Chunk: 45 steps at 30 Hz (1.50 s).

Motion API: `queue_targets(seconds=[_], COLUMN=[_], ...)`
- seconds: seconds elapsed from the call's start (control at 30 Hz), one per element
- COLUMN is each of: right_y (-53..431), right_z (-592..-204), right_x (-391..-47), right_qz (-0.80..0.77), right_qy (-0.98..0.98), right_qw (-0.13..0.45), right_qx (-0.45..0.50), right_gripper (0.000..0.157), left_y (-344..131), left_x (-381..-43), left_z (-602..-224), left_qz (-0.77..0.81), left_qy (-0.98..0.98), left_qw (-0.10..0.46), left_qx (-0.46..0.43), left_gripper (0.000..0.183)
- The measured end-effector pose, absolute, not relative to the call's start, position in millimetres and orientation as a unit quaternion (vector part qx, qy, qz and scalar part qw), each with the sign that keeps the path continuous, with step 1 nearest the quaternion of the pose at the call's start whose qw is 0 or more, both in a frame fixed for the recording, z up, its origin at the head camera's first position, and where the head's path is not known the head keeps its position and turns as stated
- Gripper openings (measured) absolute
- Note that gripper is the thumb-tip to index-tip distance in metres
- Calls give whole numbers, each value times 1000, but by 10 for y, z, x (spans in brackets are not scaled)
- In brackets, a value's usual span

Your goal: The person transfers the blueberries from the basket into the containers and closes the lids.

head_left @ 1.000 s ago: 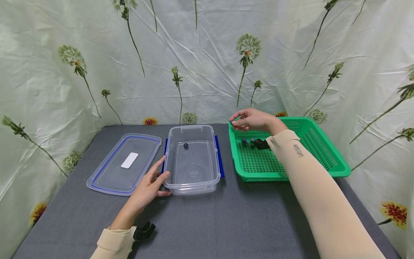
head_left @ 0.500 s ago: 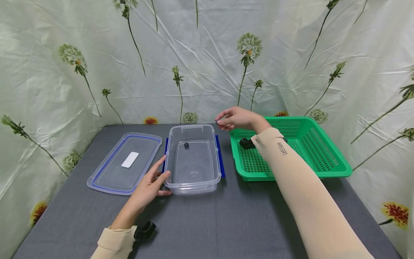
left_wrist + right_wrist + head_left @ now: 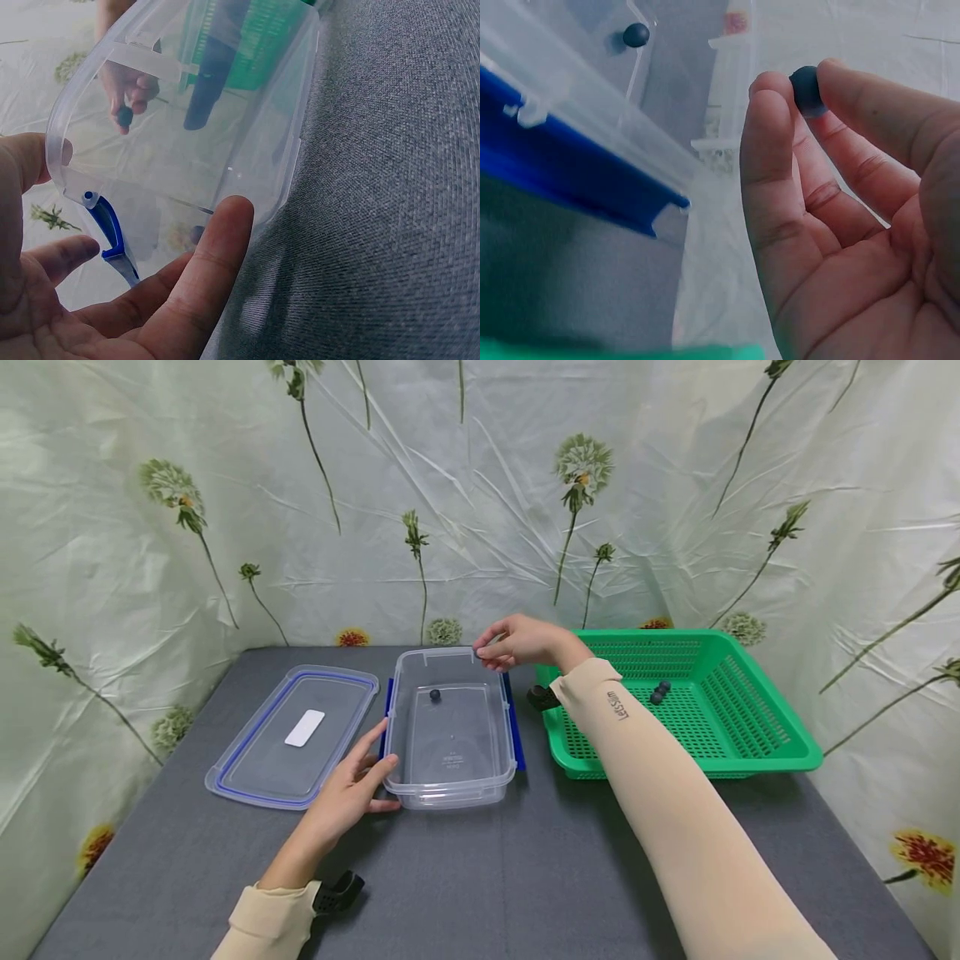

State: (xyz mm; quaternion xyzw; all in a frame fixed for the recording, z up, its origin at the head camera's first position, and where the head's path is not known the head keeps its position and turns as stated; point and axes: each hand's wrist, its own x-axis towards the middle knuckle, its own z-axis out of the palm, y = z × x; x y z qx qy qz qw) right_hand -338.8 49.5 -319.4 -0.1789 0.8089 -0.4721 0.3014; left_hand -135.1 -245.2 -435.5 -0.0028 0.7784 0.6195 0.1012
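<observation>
Plastic container (image 3: 453,787) holds one blueberry (image 3: 435,696); left hand (image 3: 341,802), fingers spread, touches its left side; right hand (image 3: 528,642) pinches second blueberry (image 3: 808,91); more blueberries (image 3: 657,697) remain in green basket (image 3: 720,767).

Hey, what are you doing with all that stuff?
A person is holding a small dark berry, maybe a blueberry, in the fingertips of their right hand, near the far right corner of a clear box. Their left hand touches the box's near left side. One berry in the box sits by itself, and more berries lie in the green basket. The lid lies flat to the left of the box.
</observation>
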Motion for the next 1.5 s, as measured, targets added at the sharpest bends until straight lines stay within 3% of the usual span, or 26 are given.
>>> queue_targets(seconds=[0.67,1.5], right_y=[194,225], right_z=[-3282,-3212], right_x=[-3360,-3326], right_qz=[-447,-467], right_qy=[830,819], right_qw=[303,304], right_qx=[-141,-137], right_gripper=[26,29], left_y=[-2437,-2468], left_x=[-1396,-1373], left_z=[-4351,-4376], left_qz=[622,621], left_qy=[778,778], left_qw=[95,97], left_qx=[8,7], left_gripper=[68,68])
